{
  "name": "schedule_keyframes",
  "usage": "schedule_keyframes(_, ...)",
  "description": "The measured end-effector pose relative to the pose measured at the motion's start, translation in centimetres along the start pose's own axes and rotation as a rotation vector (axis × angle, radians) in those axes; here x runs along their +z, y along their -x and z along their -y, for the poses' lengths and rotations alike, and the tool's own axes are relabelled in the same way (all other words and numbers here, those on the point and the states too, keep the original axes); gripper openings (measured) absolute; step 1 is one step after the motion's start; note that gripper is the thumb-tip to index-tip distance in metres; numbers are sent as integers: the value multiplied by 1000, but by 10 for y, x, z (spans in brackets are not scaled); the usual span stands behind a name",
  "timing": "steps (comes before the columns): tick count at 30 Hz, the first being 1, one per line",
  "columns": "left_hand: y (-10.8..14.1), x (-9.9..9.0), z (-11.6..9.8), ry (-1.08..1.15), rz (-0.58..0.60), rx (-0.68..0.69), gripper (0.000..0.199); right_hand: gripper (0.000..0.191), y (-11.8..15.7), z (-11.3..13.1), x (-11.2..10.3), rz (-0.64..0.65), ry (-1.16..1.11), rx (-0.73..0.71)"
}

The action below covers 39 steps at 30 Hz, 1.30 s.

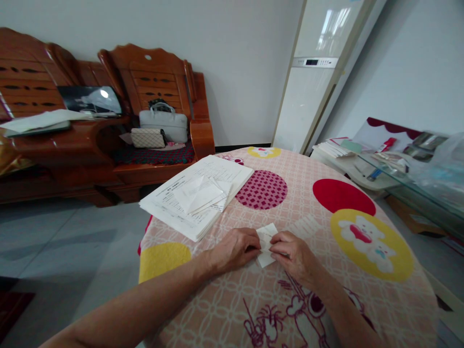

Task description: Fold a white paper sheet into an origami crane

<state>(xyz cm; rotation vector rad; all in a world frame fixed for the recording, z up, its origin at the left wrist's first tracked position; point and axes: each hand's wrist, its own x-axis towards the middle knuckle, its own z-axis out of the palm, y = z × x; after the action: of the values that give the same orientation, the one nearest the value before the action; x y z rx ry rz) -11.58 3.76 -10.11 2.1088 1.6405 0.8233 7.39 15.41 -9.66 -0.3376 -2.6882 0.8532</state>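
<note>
Nearest, L hand [237, 246] has its fingers curled, w/ a slim gap behind the thumb, tips closed on the L edge of a small paper [267, 245]; R hand [295, 253] has thumb & forefinger brought together on the R edge, other fingers bent in behind; the paper is white, thin, crisp-edged, approx. four-sided (faint marks on it, too small to read), low over the table between both hands; under it, a soft-looking tablecloth [217, 302], pink w/ a pale looped pattern, big red & yellow rounds plus cartoon figures; beyond the L hand, a paper stack [177, 212], flat, printed, slightly uneven at the edges, w/ folded papers [203, 193] on top, pointed & overlapping; off to the R, a side table [409, 181] w/ a glass top, bits & pieces on it; further back, a glossy carved wood chair [159, 79] bearing a smooth grey bag [165, 124] & a quilted purse [147, 138]; behind, a tall shiny white air con [308, 101] by a plain wall [246, 63].
</note>
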Motion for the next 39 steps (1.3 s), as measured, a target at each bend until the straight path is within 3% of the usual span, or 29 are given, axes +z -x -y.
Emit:
schedule_keyframes(7,-2,0,-5,87,-43,-180,3,14,-4,-7,9,-102,-112,79)
schedule_keyframes(16,-1,3,-3,36,21,-187,8,16,-5,-6,11,-104,-104,107)
schedule_keyframes(20,-1,5,-6,30,-10,-212,10,18,-7,-1,13,-144,-70,166)
schedule_keyframes(27,-3,13,-11,-8,-117,-380,16,21,-12,10,17,-195,12,277)
schedule_keyframes(39,-8,16,-14,-94,-77,-452,16,21,-15,3,29,-238,115,336)
